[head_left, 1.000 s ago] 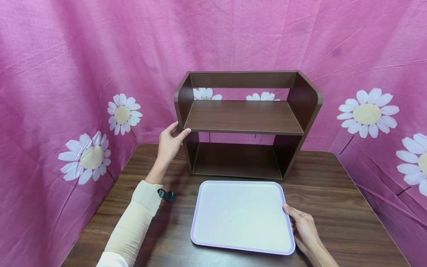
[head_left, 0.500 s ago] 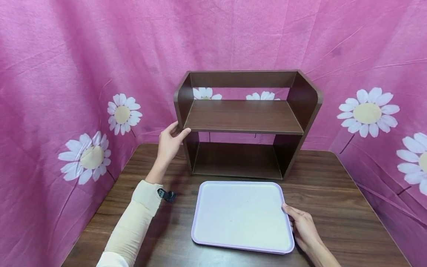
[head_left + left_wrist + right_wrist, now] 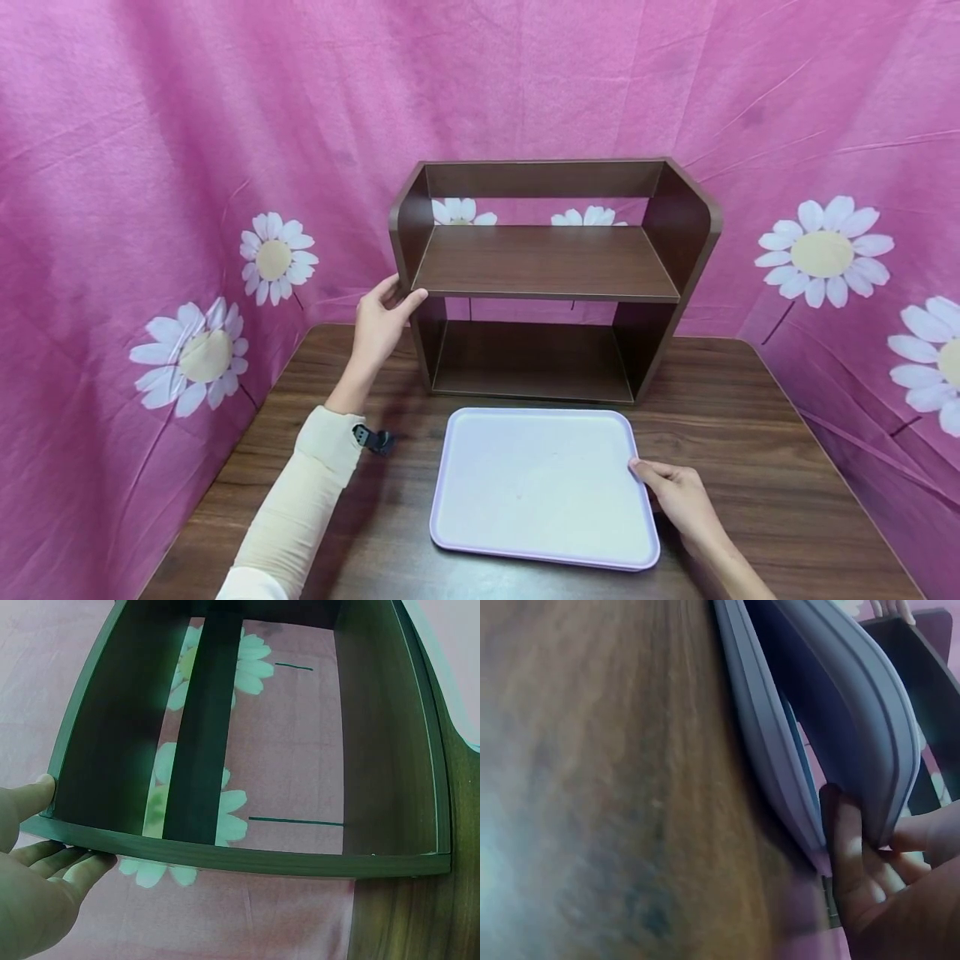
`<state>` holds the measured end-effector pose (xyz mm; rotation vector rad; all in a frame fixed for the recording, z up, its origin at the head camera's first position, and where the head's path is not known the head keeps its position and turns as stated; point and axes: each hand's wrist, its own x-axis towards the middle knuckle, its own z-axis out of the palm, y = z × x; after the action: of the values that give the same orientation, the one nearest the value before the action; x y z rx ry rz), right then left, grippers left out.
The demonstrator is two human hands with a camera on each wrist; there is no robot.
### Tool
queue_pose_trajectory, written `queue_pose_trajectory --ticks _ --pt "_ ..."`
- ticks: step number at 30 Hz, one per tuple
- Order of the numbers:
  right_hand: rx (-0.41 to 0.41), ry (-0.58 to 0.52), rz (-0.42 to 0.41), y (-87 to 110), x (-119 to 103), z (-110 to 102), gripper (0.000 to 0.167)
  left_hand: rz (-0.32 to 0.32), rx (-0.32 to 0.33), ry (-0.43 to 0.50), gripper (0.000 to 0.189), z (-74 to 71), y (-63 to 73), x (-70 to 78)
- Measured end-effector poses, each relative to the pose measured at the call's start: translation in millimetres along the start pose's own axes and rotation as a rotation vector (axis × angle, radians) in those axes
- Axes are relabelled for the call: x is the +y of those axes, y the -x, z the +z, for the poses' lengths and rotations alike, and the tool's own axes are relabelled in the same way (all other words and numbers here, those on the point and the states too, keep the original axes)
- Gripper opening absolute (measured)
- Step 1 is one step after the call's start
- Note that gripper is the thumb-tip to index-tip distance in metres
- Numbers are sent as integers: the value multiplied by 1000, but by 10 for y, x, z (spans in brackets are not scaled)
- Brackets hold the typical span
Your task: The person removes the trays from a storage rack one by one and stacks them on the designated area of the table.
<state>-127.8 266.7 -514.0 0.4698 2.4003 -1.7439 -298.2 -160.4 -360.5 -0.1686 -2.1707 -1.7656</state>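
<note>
A dark brown two-tier shelf (image 3: pixel 547 262) stands upright at the back of the table. My left hand (image 3: pixel 378 327) holds the front edge of its left side panel, at the height of the upper board. The left wrist view shows the thumb (image 3: pixel 26 801) on one side of the panel and the fingers on the other. In front of the shelf lies a pale lilac tray (image 3: pixel 543 492). At its right rim my right hand (image 3: pixel 678 500) pinches it between thumb and fingers. Seen from the right wrist, this upper tray (image 3: pixel 889 727) is raised over a second tray (image 3: pixel 761 720), with a gap between them.
The wood-grain table (image 3: pixel 750 467) carries both the shelf and the trays. A pink curtain (image 3: pixel 555 75) with white daisies hangs close behind and along both sides. A dark strap (image 3: pixel 373 439) sits at the left wrist.
My right hand and the tray's right edge have shifted very slightly left. The left hand keeps its hold on the shelf, which has hardly moved.
</note>
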Motion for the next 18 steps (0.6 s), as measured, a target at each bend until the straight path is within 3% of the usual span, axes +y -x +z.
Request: queue_pose_trajectory --ticks 8,18 --pt "54 224 -58 27 -79 -22 46 2 0 2 55 -2 7 5" --pt "108 391 -198 34 -64 -6 38 -4 3 10 55 0 16 12"
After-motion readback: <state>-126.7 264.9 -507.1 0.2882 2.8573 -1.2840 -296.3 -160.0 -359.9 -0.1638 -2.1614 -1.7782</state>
